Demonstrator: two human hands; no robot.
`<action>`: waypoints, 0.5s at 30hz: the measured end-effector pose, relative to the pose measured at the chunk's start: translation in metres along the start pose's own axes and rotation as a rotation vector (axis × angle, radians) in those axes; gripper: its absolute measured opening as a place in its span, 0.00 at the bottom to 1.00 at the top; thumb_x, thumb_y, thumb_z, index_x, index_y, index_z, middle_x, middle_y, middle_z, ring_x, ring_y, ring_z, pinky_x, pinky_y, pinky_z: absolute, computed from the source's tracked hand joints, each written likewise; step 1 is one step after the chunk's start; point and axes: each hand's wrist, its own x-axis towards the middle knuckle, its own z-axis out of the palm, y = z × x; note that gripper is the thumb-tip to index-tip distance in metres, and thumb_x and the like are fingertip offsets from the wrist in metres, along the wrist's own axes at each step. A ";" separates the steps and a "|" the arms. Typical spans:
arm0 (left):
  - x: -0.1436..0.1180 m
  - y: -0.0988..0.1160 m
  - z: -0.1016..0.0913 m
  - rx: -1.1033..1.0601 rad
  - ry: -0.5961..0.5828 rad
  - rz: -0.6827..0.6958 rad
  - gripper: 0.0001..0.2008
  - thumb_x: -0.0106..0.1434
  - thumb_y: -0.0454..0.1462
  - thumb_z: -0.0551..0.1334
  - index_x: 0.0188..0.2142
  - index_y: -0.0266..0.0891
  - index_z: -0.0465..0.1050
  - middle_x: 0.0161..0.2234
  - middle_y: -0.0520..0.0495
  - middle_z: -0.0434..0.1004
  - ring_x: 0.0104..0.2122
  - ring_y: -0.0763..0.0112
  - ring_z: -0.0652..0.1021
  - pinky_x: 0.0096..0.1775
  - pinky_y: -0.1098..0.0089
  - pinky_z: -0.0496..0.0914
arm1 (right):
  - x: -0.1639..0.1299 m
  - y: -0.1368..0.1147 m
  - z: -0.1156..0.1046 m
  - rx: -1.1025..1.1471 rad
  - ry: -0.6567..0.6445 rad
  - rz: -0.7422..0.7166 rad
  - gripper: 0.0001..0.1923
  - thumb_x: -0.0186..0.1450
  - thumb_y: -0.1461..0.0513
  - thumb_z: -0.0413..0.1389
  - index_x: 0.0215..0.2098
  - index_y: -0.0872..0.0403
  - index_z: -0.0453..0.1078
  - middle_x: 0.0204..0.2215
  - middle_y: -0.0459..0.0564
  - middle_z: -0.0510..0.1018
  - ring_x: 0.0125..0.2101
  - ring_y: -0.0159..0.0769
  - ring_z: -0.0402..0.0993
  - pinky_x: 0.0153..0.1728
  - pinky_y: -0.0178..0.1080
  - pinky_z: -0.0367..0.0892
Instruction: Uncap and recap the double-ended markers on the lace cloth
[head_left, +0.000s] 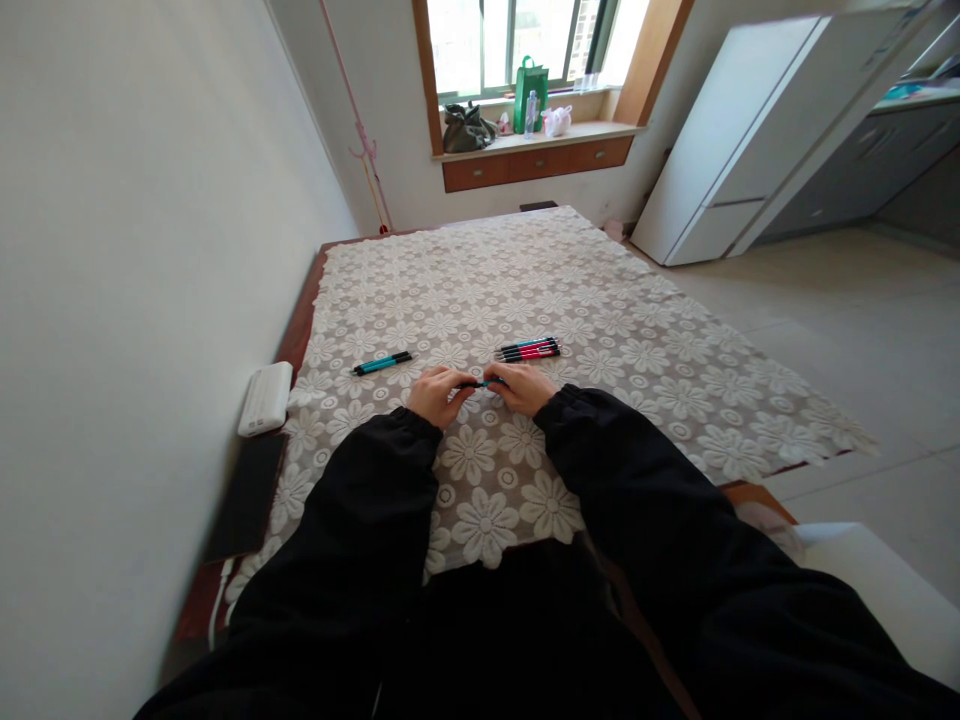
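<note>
Between my two hands, just above the lace tablecloth (469,455), is a slim black and blue pen (480,384). My left hand (441,395) pinches its dark end with thumb and fingers. At the other end, my right hand (521,386) is closed on the blue part. My fingers cover much of the pen. Beyond my left hand, teal and black pens (382,364) lie side by side on the cloth. A small bunch of pens (529,350), red, blue and black, lies just beyond my right hand.
At the table's left edge, against the wall, are a white power bank (265,398), a dark flat object (247,497) and a white cable (219,600). A green bag (531,97) and a bottle (530,114) stand on the windowsill. A white fridge (739,140) stands at the right.
</note>
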 end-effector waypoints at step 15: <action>-0.001 0.002 0.000 0.058 -0.044 -0.108 0.19 0.70 0.44 0.54 0.28 0.44 0.79 0.30 0.47 0.79 0.36 0.64 0.79 0.45 0.62 0.71 | -0.001 0.001 0.002 0.033 0.050 -0.045 0.06 0.69 0.62 0.54 0.44 0.53 0.69 0.39 0.50 0.79 0.38 0.36 0.74 0.40 0.35 0.63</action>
